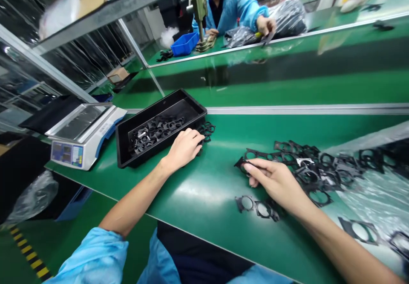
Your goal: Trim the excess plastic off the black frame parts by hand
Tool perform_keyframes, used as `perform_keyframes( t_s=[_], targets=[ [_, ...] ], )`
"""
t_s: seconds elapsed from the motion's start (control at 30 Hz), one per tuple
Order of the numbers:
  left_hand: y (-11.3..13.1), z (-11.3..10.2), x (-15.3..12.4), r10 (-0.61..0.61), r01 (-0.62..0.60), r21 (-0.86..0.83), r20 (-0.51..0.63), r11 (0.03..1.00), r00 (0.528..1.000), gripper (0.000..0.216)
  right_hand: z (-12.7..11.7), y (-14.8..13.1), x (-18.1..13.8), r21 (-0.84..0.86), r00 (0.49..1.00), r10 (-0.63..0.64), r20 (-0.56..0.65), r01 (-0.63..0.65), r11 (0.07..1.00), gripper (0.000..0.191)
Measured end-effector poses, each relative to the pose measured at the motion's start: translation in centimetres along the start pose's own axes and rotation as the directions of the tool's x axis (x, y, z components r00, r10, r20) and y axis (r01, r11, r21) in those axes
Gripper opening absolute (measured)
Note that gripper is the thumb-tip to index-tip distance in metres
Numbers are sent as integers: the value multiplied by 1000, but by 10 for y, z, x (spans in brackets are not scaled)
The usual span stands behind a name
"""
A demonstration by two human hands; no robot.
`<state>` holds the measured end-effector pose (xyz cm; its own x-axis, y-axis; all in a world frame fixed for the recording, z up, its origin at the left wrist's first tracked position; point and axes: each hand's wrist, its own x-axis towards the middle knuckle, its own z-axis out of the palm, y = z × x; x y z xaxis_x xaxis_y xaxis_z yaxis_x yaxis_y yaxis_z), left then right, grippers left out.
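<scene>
My left hand (184,148) rests curled on the green table beside the black tray (125,154), its fingertips closed on a small stack of black ring-shaped plastic parts (207,129). The tray holds several more of these parts (153,132). My right hand (276,181) pinches one black ring part (242,163) at the left edge of a large loose pile of the same parts (319,166). A pair of joined ring parts (257,207) lies just below my right wrist.
A white weighing scale (83,134) stands left of the tray. Clear plastic sheeting (380,194) with more parts covers the table at the right. Across the green conveyor belt (287,79) a person in a blue coat works near a blue bin (184,44) and a small press (200,15).
</scene>
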<state>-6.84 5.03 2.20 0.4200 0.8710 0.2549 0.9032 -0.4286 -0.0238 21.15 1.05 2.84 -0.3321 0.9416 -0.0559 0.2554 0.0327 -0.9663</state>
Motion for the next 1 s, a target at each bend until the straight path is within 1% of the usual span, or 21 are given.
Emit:
perform_keyframes(
  t_s=[0.07,0.13,0.23,0.33,0.4,0.47,0.53,0.57,0.63,0.7,0.73,0.8,0.9,1.0],
  targets=[
    [1,-1,0,-7,7,23,-14,1000,1000,23,1,1,0,117,998,67,-16,-65,991,51],
    [3,-3,0,2,-2,18,-46,1000,999,26,2,1,-1,201,994,103,-44,-93,975,49],
    [9,-5,3,32,-34,-14,-76,999,997,25,2,1,-2,230,994,102,-48,-89,969,42],
    [17,-5,9,67,-67,-27,-11,997,998,19,1,2,-2,161,999,35,-41,-28,987,34],
    [23,-6,14,80,-79,-35,46,996,996,17,1,4,-3,65,999,-26,-38,28,998,29],
    [30,-7,21,92,-88,-60,62,994,994,16,1,5,-5,-68,996,-85,-16,84,994,23],
    [38,-9,26,108,-104,-101,33,989,994,16,3,6,-7,-200,987,-160,-6,155,967,16],
    [42,-10,29,116,-114,-124,5,986,993,16,3,6,-9,-264,979,-204,-4,196,945,15],
    [51,-8,30,130,-139,-177,-61,974,990,16,5,5,-11,-383,957,-290,14,273,882,22],
    [59,0,29,134,-162,-233,-131,959,982,15,5,4,-13,-464,937,-345,55,330,822,27],
    [62,6,26,132,-171,-259,-161,951,978,14,5,3,-13,-483,932,-355,67,342,806,28],
    [66,18,20,132,-190,-304,-201,933,971,13,5,3,-11,-481,936,-347,50,328,813,27],
    [66,32,12,143,-219,-354,-229,909,963,11,3,5,-8,-396,960,-281,-20,250,884,18],
    [62,36,10,128,-210,-363,-237,908,963,11,0,6,-6,-326,972,-219,-83,181,928,14]
  ],
)
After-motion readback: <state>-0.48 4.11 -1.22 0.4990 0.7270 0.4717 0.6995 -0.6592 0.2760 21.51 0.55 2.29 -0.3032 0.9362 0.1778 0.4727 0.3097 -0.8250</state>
